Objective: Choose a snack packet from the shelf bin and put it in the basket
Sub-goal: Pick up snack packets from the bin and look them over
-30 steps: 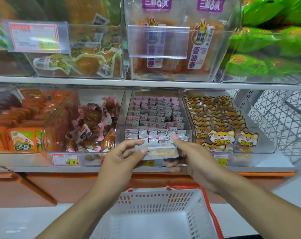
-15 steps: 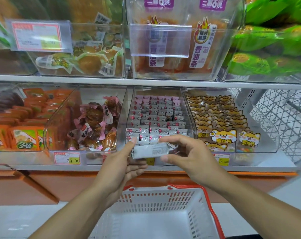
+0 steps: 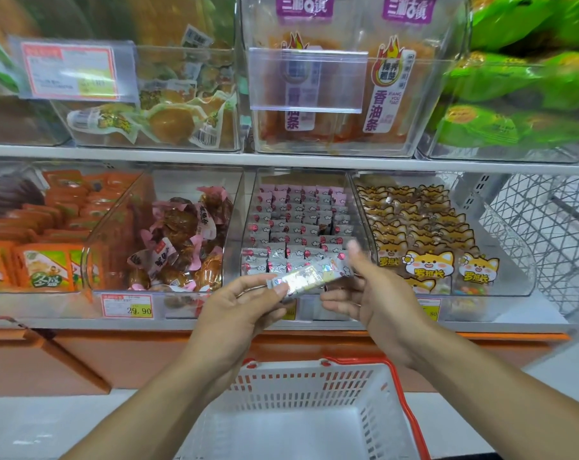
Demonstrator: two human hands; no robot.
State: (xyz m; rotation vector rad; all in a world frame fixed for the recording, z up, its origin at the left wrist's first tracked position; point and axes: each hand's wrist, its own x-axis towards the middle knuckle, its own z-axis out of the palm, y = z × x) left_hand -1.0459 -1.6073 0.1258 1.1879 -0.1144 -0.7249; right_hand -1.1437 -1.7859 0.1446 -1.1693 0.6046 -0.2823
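Now the left hand (image 3: 245, 303) is pinching the silver snack pkt (image 3: 309, 277) by its left end, w/ the right hand (image 3: 374, 293) steadying the far end, fingers loosely curled, prob. to read it. It's hovering near the bin (image 3: 301, 227) front, above the basket (image 3: 314, 386), not yet dropped.

Counts around the white basket (image 3: 301, 386)

One basket sits low in view; above it two hands, the left hand (image 3: 238, 310) and right hand (image 3: 377, 293), share one snack packet (image 3: 309, 277). Above the basket, the lower shelf shows four clear bins, the upper shelf at least three. Two price tags are readable, one (image 3: 127, 305) left of the basket.
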